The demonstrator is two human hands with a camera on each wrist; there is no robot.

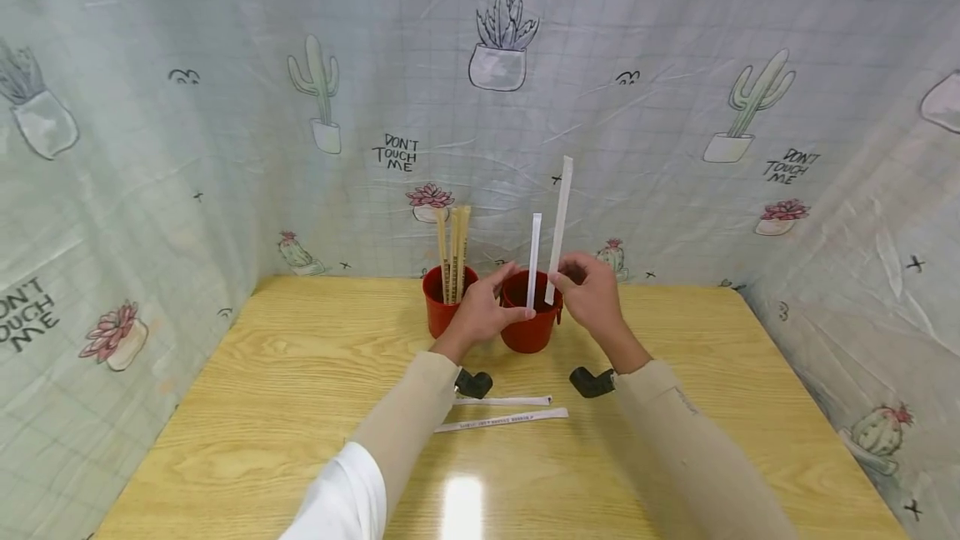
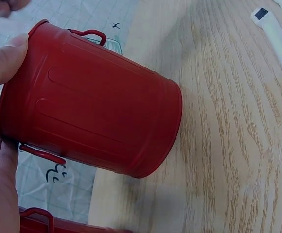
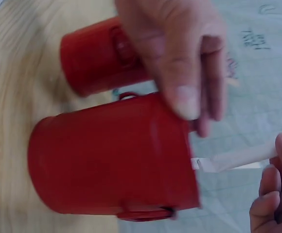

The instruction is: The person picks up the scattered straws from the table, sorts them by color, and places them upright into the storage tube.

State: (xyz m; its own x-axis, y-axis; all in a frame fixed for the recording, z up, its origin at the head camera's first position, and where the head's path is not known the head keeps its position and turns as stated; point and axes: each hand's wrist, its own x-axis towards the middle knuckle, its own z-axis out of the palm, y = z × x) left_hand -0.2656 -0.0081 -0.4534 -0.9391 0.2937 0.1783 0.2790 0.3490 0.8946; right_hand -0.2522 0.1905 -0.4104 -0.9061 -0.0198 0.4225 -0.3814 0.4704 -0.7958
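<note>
My left hand [image 1: 482, 311] holds the right-hand red bucket [image 1: 527, 335] by its rim, thumb on the near side and fingers around the far side. One white paper-wrapped straw [image 1: 534, 252] stands upright inside this bucket. Above its right side, my right hand [image 1: 594, 294] pinches another white wrapped straw [image 1: 562, 207] near the lower end. That straw points up, slightly tilted, and the right wrist view shows its lower tip at the bucket's mouth. A second red bucket [image 1: 438, 317], just to the left, contains several tan wrapped straws [image 1: 459, 252].
Two white wrapped straws [image 1: 517, 419] lie on the wooden table [image 1: 300, 373] in front of the buckets, partly behind the left forearm. Black camera mounts [image 1: 592, 382] stick out from both wrists. A patterned curtain [image 1: 360, 65] encloses the table's back and sides.
</note>
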